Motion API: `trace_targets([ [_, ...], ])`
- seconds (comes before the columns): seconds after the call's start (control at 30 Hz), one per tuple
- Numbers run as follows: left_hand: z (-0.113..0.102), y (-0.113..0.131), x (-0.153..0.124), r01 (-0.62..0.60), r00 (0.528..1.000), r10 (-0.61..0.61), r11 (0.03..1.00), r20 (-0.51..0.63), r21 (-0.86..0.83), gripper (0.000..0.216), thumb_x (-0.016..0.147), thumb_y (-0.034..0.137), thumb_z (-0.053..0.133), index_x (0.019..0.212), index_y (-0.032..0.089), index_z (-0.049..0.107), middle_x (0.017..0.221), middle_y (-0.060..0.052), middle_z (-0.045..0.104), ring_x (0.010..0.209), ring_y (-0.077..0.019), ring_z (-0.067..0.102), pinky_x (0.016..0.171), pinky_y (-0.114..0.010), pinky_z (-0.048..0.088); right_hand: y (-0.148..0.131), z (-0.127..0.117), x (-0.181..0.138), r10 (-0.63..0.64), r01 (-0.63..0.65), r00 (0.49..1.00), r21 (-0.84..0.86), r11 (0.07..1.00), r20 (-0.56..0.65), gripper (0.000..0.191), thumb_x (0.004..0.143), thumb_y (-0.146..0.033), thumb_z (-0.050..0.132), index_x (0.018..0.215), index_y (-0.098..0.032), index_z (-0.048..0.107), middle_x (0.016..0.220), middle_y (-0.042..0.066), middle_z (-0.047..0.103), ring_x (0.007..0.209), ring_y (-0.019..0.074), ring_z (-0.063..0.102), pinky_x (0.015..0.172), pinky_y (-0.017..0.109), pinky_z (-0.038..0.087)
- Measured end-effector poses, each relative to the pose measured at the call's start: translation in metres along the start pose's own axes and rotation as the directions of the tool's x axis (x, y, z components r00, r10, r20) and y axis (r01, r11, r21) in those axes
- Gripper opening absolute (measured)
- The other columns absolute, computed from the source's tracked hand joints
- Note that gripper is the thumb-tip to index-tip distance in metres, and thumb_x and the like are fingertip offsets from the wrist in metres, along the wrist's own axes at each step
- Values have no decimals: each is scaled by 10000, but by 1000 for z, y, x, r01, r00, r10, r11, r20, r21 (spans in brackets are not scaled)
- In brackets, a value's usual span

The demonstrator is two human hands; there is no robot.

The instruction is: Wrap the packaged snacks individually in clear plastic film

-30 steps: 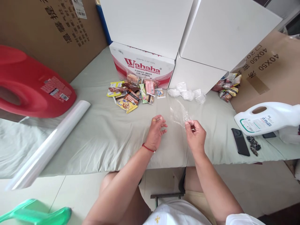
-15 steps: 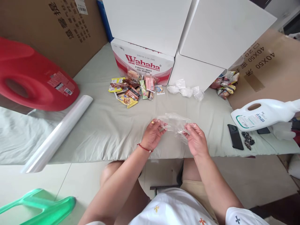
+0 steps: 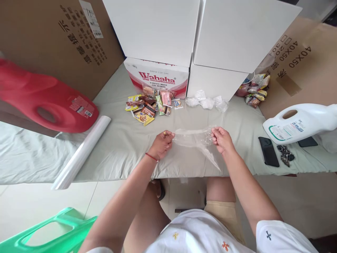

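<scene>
A clear plastic bag [image 3: 193,138] is stretched between my two hands above the front of the cloth-covered surface. My left hand [image 3: 162,144] pinches its left end; a red string bracelet is on that wrist. At the opposite end, my right hand [image 3: 222,138] grips the bag's upper right corner. One loose pointed flap of the film hangs down near the right hand. Beyond the hands lies a pile of wrapped snacks [image 3: 146,108], and to its right several crumpled clear plastic bundles [image 3: 206,101] sit in a row.
A film roll [image 3: 81,153] and a red jug [image 3: 52,102] are at left. White boxes [image 3: 160,77] stand behind. On the right are a white detergent bottle [image 3: 297,124], a black phone [image 3: 268,151], keys [image 3: 285,154] and more snacks [image 3: 255,91]. A green plastic object [image 3: 52,228] is below left.
My hands have moved apart, the left one leftward and the right one slightly right and up. The crumpled bag between them is now spread out wider, with a flap hanging. The camera view has shifted.
</scene>
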State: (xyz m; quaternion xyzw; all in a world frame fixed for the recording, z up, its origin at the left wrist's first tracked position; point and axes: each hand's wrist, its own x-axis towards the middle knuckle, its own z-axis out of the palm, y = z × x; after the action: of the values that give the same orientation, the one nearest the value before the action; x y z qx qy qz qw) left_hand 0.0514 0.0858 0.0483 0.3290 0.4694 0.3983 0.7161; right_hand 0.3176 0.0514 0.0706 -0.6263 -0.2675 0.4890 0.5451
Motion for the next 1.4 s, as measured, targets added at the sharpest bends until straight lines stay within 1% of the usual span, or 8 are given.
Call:
trace_targets([
  [0.23, -19, 32, 47, 59, 973, -21, 985, -230, 161, 368, 764, 394, 805, 864, 218, 498, 649, 61, 540, 439, -75, 509, 402, -185, 262, 3, 27, 67, -32, 32, 999, -48, 998, 7, 274, 743, -354, 772, 775, -219, 535, 571, -68, 531, 426, 65, 402, 365, 187, 257],
  [0.33, -15, 19, 27, 76, 944, -3, 975, -330, 210, 430, 856, 592, 641, 738, 213, 475, 555, 40, 518, 405, -99, 491, 399, -217, 240, 14, 42, 72, -55, 55, 998, -20, 998, -4, 255, 774, -383, 735, 807, -231, 533, 602, -64, 540, 430, 75, 417, 364, 206, 274],
  [0.5, 6, -21, -14, 341, 918, -226, 868, -325, 362, 681, 846, 819, 383, 665, 187, 561, 560, -71, 639, 376, -127, 445, 434, -275, 245, 23, 41, 79, -61, 62, 998, 32, 998, -15, 279, 760, -414, 738, 821, -231, 537, 610, -67, 538, 425, 72, 421, 356, 206, 279],
  [0.77, 33, -15, 33, 32, 954, 156, 797, -257, 603, 572, 781, 664, 691, 526, 224, 430, 511, 51, 330, 508, -114, 325, 513, -280, 206, 18, -8, 90, -9, 8, 1000, 24, 1000, 21, 381, 654, -452, 826, 789, -215, 559, 583, -76, 543, 414, 51, 401, 340, 178, 257],
  [0.9, 47, -5, 65, -6, 909, 246, 814, -336, 580, 473, 721, 552, 815, 656, 224, 481, 604, 38, 468, 540, -116, 423, 510, -239, 256, 18, -33, 95, -33, 32, 999, -35, 999, -1, 364, 660, -454, 824, 781, -215, 578, 580, -67, 551, 409, 56, 405, 338, 187, 264],
  [1.13, 77, 9, 109, 119, 920, -56, 983, -387, 140, 552, 732, 397, 844, 1113, 167, 518, 696, -9, 657, 409, -82, 407, 456, -238, 233, 25, -56, 109, -115, 112, 993, -175, 978, -8, 310, 737, -484, 771, 814, -232, 608, 608, -52, 560, 418, 91, 433, 356, 231, 297],
  [1.27, 69, 13, 107, -169, 928, 178, 984, -328, 55, 767, 678, 199, 805, 1352, 261, 443, 945, 5, 723, 499, -50, 457, 465, -195, 271, 29, -59, 116, -265, 267, 963, -228, 936, 38, 287, 814, -514, 701, 878, -246, 622, 650, -55, 565, 435, 98, 439, 417, 253, 344],
  [1.4, 43, -1, 100, -425, 862, 437, 899, -256, 104, 932, 668, 197, 801, 1469, 373, 358, 1224, -17, 676, 538, -35, 440, 500, -192, 356, 32, -53, 126, -368, 381, 923, -386, 840, 110, 273, 878, -507, 625, 930, -240, 641, 691, -36, 604, 515, 114, 492, 535, 257, 410],
])
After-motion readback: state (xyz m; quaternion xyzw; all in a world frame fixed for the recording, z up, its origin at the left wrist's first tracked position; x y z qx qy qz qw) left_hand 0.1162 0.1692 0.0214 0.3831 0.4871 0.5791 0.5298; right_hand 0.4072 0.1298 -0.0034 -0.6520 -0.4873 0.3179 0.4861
